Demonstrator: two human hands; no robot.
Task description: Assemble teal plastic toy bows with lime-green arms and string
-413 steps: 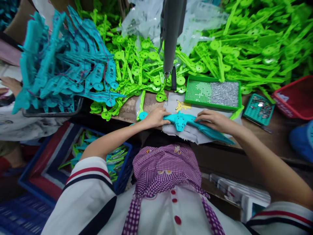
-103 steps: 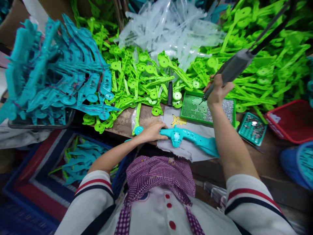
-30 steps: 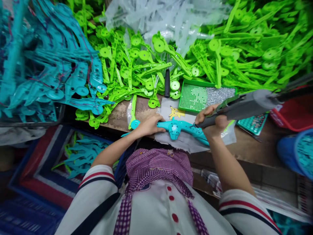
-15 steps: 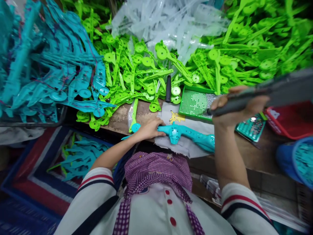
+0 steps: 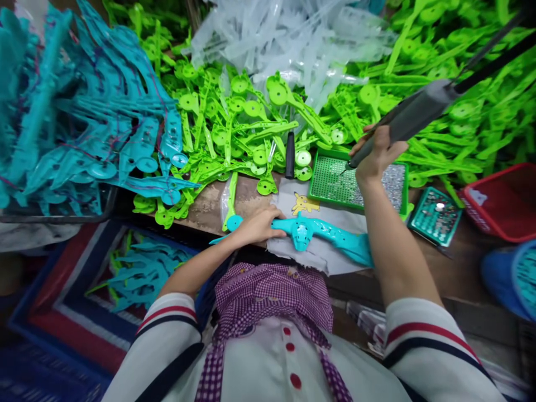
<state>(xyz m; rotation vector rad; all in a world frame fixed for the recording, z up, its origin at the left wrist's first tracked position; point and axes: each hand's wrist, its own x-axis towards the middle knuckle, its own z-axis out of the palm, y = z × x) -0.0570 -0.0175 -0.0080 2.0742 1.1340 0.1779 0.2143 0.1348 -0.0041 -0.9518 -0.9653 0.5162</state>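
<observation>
A long turquoise plastic toy part (image 5: 322,233) lies on a grey cloth (image 5: 318,254) at the near edge of the workbench. My left hand (image 5: 256,225) presses down on its left end, fingers closed over it. My right hand (image 5: 377,153) grips a grey electric screwdriver (image 5: 412,114) that hangs on a cable from above. Its tip touches the green screw tray (image 5: 335,181), which has a perforated left half and loose silver screws on the right.
Heaps of bright green plastic parts (image 5: 251,120) and clear bags (image 5: 288,39) fill the back of the bench. Turquoise parts (image 5: 92,123) are stacked at left. A small teal screw tray (image 5: 433,215), a red basket (image 5: 502,201) and a blue tub (image 5: 513,279) stand at right; a blue crate (image 5: 138,268) below left.
My right hand has carried the screwdriver from the turquoise part up and back to the green screw tray. My left hand has stayed on the part.
</observation>
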